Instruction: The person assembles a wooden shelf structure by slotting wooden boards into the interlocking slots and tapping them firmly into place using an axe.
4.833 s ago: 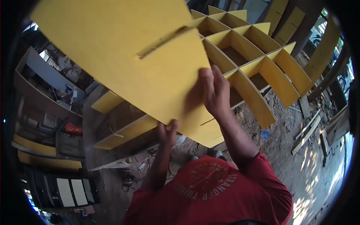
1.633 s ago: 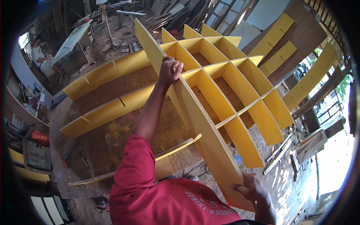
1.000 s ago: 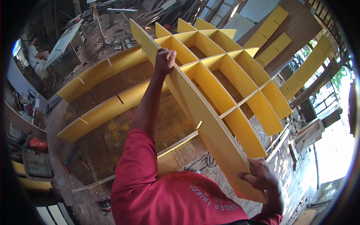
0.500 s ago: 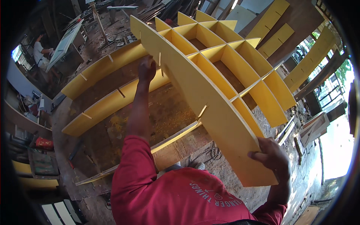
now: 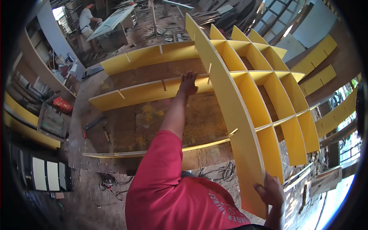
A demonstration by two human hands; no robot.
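Note:
A large yellow curved panel (image 5: 226,96) with slots stands on edge in front of me, joined to a yellow grid of crossing panels on its right. My right hand (image 5: 271,189) is closed around the panel's near end, thumb on the left face. Fingers spread, my left hand (image 5: 188,85) lies over the upper edge of the middle long slotted board (image 5: 142,90). That board meets the curved panel at a slot. Another slotted board (image 5: 149,56) runs behind it, and a third board (image 5: 184,148) passes below my left arm.
The boards stand on a stained wooden worktable (image 5: 126,119), with a red-handled tool (image 5: 94,124) on it. Cables (image 5: 226,172) lie on the floor. A person (image 5: 87,23) stands far left by a pale panel. Loose yellow slotted boards (image 5: 316,53) lean at the right.
My left hand has gone from closed beside the curved panel to spread over the middle board, left of the joint. The right hand keeps its hold. The whole view has swung left.

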